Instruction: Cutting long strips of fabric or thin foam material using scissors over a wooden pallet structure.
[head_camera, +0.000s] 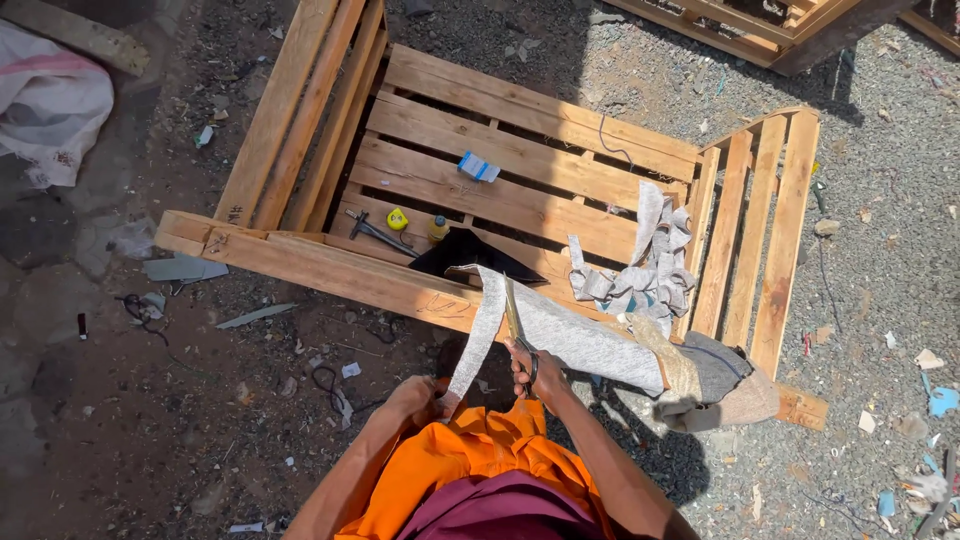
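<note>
Cutting a long strip off the grey knitted fabric sheet (570, 335) | right hand (530, 375) clenched through the brass-coloured metal scissors (514, 318), blades just ahead of it | left hand (425, 398) pinching the strip end, pulled toward the body | tip, I reckon: keep that strip taut, take long bites along the pale wooden pallet rail (330, 268)

One head camera, looking steeply down from above the person.

The view faces the ground ahead of the body; both hands, left hand (418, 398) and right hand (530, 372), sit near the lower edge, close to the lens, while the wooden pallet frame (520, 160) spreads beyond them, farther away.
</note>
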